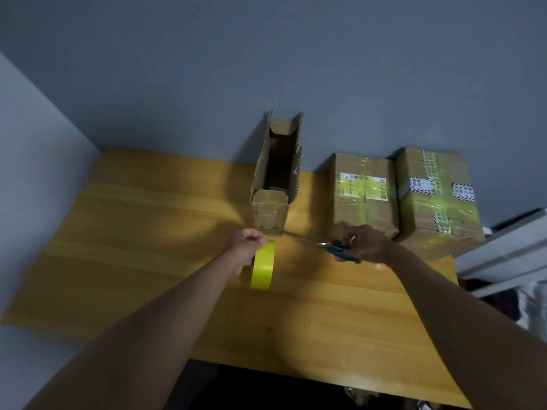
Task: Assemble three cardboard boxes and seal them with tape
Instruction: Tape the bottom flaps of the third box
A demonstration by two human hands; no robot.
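Note:
A narrow cardboard box (pixel 275 176) stands on the wooden table (pixel 148 232), its top flaps upright and open, with clear tape across its near face. My left hand (pixel 247 247) grips a yellow tape roll (pixel 262 266) just in front of that box. My right hand (pixel 365 242) holds blue-handled scissors (pixel 340 248), whose blades reach left to the box's lower corner. Two closed boxes stand at the right: one with a label (pixel 362 192) and one wrapped in printed tape (pixel 438 199).
A grey wall runs behind the table and along its left side. A pale grey ledge or furniture edge (pixel 509 250) sits past the table's right edge. Dark floor shows below the table's near edge.

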